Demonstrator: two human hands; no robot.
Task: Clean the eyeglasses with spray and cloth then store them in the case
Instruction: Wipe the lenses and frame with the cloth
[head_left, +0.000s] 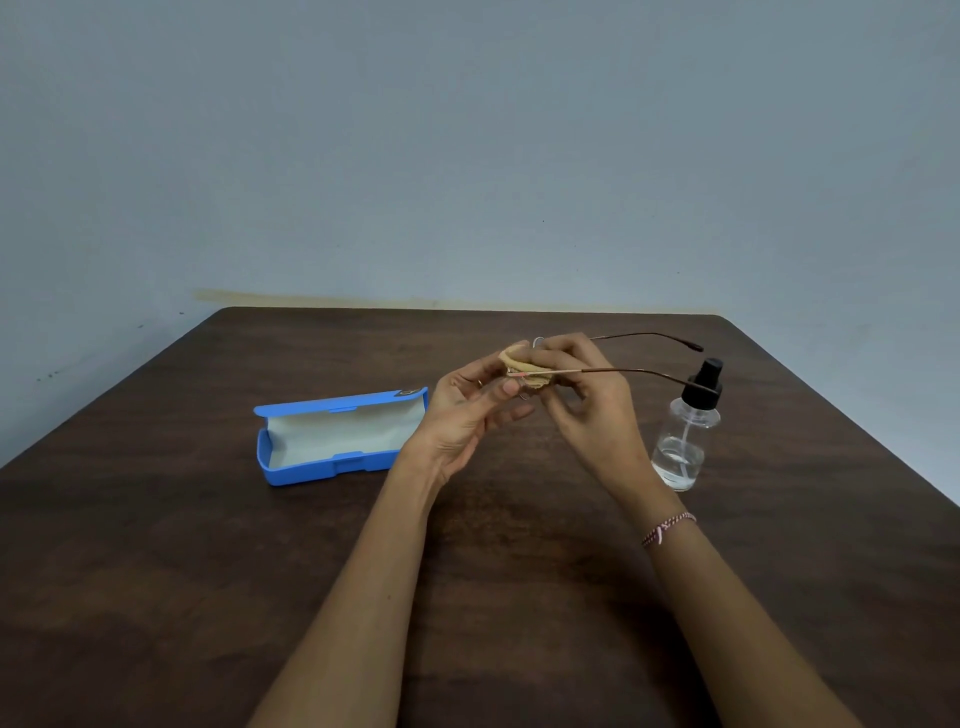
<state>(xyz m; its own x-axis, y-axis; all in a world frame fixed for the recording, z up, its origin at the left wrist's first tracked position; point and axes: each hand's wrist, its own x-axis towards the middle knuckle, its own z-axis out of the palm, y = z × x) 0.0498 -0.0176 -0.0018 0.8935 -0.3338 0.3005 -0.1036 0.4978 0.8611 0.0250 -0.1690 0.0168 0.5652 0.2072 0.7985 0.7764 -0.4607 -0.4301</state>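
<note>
"While both hands hover over the table (156, 571), what is the item count?" asks the first technician.

"Two hands; one pair of eyeglasses (613, 370); one cloth (514, 358); one case (322, 470); one spray bottle (685, 431); one bracelet (667, 527), on the right wrist," replies the second.

"State of the left hand (467, 415)?"

"Palm turned toward the camera; thumb and curled fingers pinch the eyeglasses at the front, close to the nearer hinge; the lower fingers are loosely bent."

"State of the right hand (587, 395)?"

"Fingers curled over the tan cloth, holding it bunched against the front of the frame; the lenses are mostly hidden behind cloth and fingers, so which lens is covered cannot be told."

"Location of the eyeglasses?"

"In the air between the two hands, above the middle of the table; apart from the case; two thin brown temples are unfolded and point right; the nearer tip crosses in front of the bottle's black pump head, the farther tip ends just above it."

"Location of the case?"

"Flat on the table, left of the left hand; blue; lid open; pale lining exposed."

"Location of the spray bottle?"

"Upright on the table, just right of the right hand; clear body; one dip tube visible; a little clear liquid at the bottom."
</note>
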